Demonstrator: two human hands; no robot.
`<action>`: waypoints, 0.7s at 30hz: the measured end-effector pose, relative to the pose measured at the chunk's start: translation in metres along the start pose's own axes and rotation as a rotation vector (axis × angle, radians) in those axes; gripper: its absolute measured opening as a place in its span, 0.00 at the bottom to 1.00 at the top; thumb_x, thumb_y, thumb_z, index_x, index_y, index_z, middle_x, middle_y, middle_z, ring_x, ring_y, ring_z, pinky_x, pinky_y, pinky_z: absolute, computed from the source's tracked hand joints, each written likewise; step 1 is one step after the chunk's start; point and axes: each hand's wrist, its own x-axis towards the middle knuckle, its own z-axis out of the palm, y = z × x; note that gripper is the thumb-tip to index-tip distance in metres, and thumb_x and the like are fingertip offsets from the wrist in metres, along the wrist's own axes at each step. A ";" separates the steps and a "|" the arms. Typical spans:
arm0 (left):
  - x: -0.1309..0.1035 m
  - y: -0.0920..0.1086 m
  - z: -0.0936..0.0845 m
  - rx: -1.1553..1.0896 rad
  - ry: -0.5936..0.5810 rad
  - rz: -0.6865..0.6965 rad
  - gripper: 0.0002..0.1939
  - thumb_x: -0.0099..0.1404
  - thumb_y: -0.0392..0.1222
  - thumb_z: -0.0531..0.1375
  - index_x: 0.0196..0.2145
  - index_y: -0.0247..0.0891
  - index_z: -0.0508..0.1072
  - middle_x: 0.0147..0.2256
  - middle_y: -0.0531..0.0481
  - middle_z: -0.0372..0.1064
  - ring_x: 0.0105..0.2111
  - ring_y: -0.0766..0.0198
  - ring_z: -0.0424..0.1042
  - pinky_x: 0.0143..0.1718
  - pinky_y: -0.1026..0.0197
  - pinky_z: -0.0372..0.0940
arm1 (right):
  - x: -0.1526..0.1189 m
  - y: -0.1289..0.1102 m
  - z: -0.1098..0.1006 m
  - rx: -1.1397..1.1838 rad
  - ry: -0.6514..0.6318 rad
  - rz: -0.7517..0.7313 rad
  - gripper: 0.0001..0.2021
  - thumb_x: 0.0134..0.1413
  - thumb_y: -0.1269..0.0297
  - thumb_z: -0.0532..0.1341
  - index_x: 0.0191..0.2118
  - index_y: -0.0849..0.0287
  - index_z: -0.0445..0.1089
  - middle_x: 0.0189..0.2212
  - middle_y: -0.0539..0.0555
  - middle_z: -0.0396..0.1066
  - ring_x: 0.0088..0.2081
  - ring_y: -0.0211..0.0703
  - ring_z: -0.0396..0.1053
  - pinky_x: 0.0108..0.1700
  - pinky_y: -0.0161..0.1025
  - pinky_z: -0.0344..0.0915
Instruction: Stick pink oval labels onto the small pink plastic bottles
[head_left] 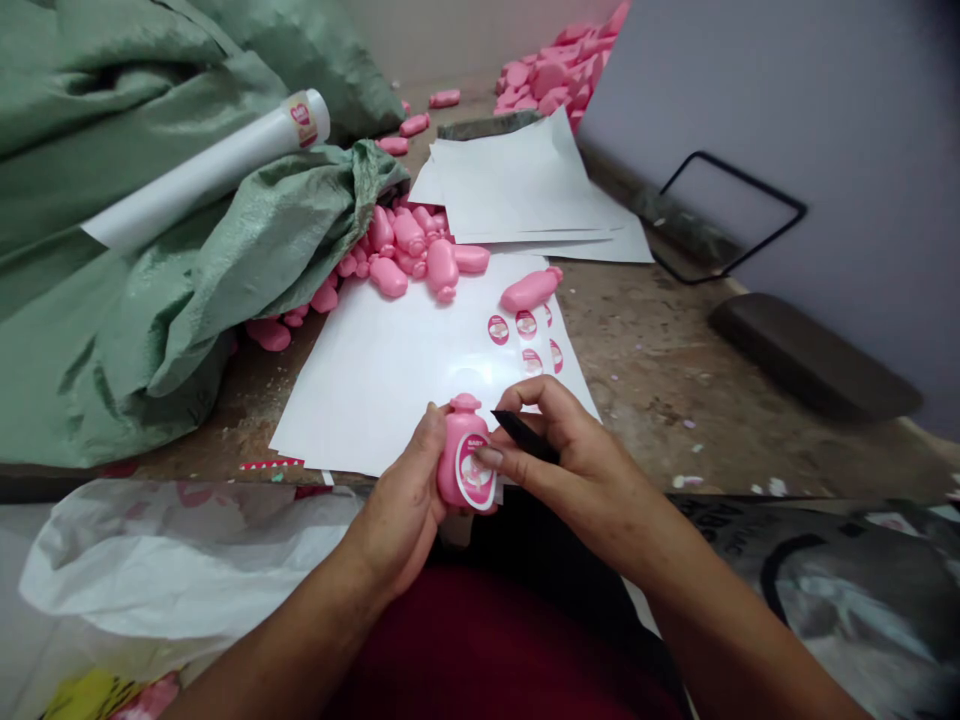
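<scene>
A small pink plastic bottle [452,455] stands upright in my left hand [401,505], which is wrapped round its side just past the table's front edge. On the bottle's front is an oval pink-and-white label sticker [471,484] that reads "BABY". The thumb of my right hand [577,450] presses on this sticker. Between that hand's fingers is a slim black pointed tool [519,432], its tip aimed left towards the bottle; its exact kind does not show. Just beyond my hands lies a white sheet [375,370] with several round stickers [498,330] at its right side.
One loose pink bottle [531,290] lies on the sheet. More spill from a green woven sack [277,270] at left, under a rolled white sheet [217,160]. Blank papers [517,185] lie behind. A grey panel [795,120] with a black wire loop [765,245] borders the right.
</scene>
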 end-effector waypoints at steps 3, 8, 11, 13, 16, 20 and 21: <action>0.000 -0.001 0.001 0.028 -0.007 0.018 0.26 0.66 0.61 0.59 0.52 0.39 0.70 0.43 0.43 0.75 0.34 0.63 0.73 0.28 0.64 0.69 | 0.001 0.001 0.000 0.027 0.006 0.005 0.13 0.55 0.61 0.65 0.40 0.51 0.59 0.29 0.43 0.70 0.29 0.37 0.69 0.32 0.35 0.64; -0.001 -0.002 0.000 0.060 0.003 0.033 0.28 0.66 0.62 0.59 0.54 0.39 0.69 0.45 0.42 0.74 0.38 0.60 0.73 0.29 0.64 0.68 | 0.003 0.000 0.001 0.045 0.018 0.028 0.13 0.54 0.60 0.66 0.39 0.52 0.59 0.29 0.44 0.70 0.29 0.38 0.69 0.31 0.36 0.64; 0.000 -0.002 -0.001 0.075 0.006 0.030 0.29 0.65 0.63 0.60 0.53 0.39 0.70 0.45 0.42 0.74 0.38 0.60 0.73 0.30 0.63 0.69 | 0.003 0.000 0.002 0.029 0.033 0.037 0.14 0.53 0.59 0.66 0.38 0.52 0.59 0.28 0.44 0.69 0.28 0.38 0.69 0.30 0.36 0.64; 0.000 -0.002 -0.001 0.084 0.012 0.026 0.29 0.65 0.63 0.59 0.53 0.39 0.70 0.45 0.43 0.74 0.38 0.60 0.72 0.30 0.62 0.69 | 0.003 0.001 0.002 0.029 0.037 0.040 0.14 0.53 0.59 0.66 0.39 0.52 0.59 0.28 0.44 0.69 0.28 0.38 0.68 0.31 0.36 0.63; -0.001 -0.002 -0.001 0.086 0.019 0.031 0.28 0.67 0.62 0.58 0.54 0.38 0.69 0.45 0.43 0.73 0.38 0.61 0.71 0.30 0.63 0.68 | 0.003 0.003 0.002 0.044 0.040 0.048 0.15 0.53 0.58 0.66 0.39 0.52 0.59 0.28 0.44 0.69 0.28 0.38 0.67 0.31 0.36 0.63; -0.001 -0.003 -0.002 0.086 0.009 0.042 0.26 0.68 0.61 0.57 0.54 0.39 0.69 0.43 0.44 0.73 0.38 0.61 0.70 0.31 0.63 0.67 | 0.004 0.004 0.003 0.057 0.045 0.053 0.16 0.52 0.58 0.66 0.40 0.52 0.59 0.29 0.44 0.68 0.29 0.39 0.67 0.31 0.37 0.63; -0.001 -0.003 -0.002 0.090 0.009 0.047 0.26 0.68 0.61 0.57 0.53 0.39 0.70 0.43 0.44 0.73 0.38 0.61 0.70 0.31 0.63 0.67 | 0.004 0.004 0.003 0.058 0.044 0.055 0.16 0.52 0.57 0.66 0.40 0.52 0.59 0.29 0.44 0.68 0.29 0.39 0.67 0.31 0.37 0.63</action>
